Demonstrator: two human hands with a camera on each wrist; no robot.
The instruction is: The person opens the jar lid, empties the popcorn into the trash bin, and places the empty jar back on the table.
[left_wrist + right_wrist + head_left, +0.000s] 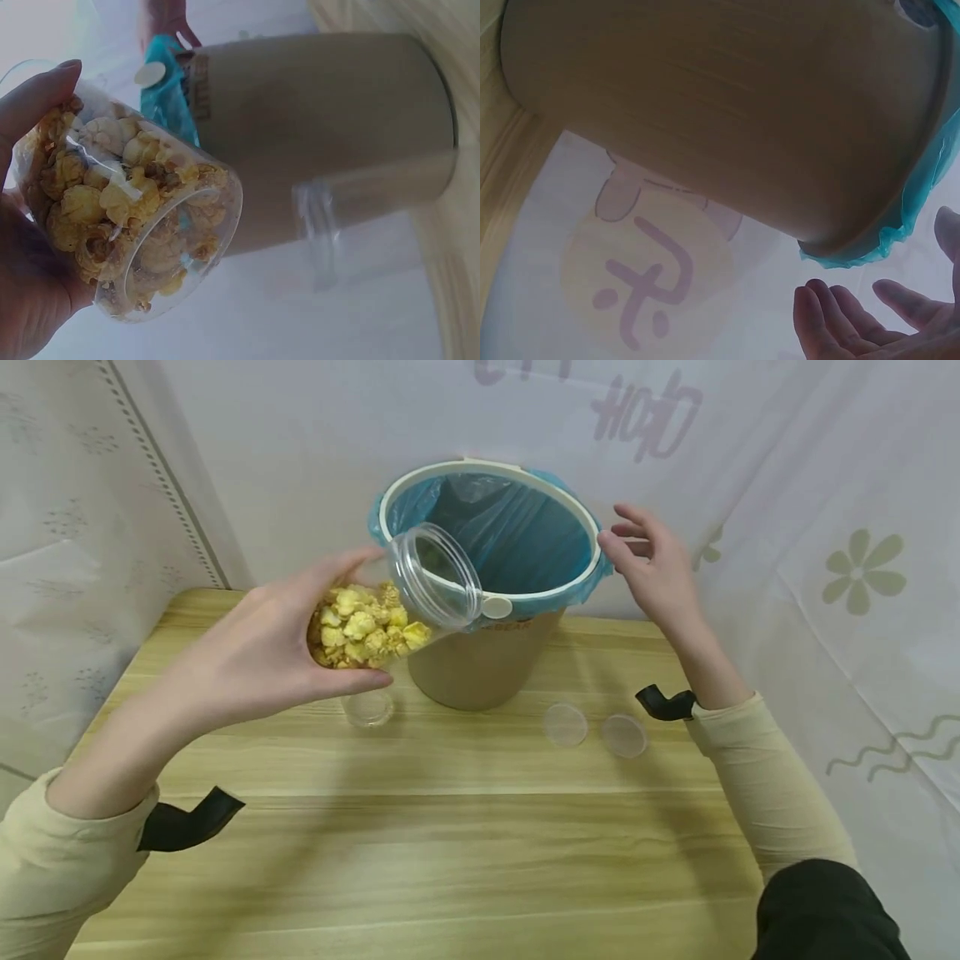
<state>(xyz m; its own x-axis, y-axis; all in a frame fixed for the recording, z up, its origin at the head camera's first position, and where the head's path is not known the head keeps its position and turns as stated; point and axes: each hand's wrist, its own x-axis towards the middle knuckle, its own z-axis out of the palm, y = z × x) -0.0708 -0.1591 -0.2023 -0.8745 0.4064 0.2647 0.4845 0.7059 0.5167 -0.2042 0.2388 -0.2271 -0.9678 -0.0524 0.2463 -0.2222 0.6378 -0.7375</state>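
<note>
My left hand grips a clear plastic jar partly filled with yellow popcorn. The jar is tilted, its lidless mouth over the near left rim of a tan trash bin. In the left wrist view, popcorn lies against the jar's side and base. A blue bag lines the bin under a white ring. Beside the ring's right side is my right hand, fingers loosely bent and holding nothing; the right wrist view shows its fingers close to the bag's edge.
Two round translucent lids lie on the wooden table right of the bin. Another clear container stands left of the bin, partly hidden below my left hand. A printed white cloth hangs behind and beside the table.
</note>
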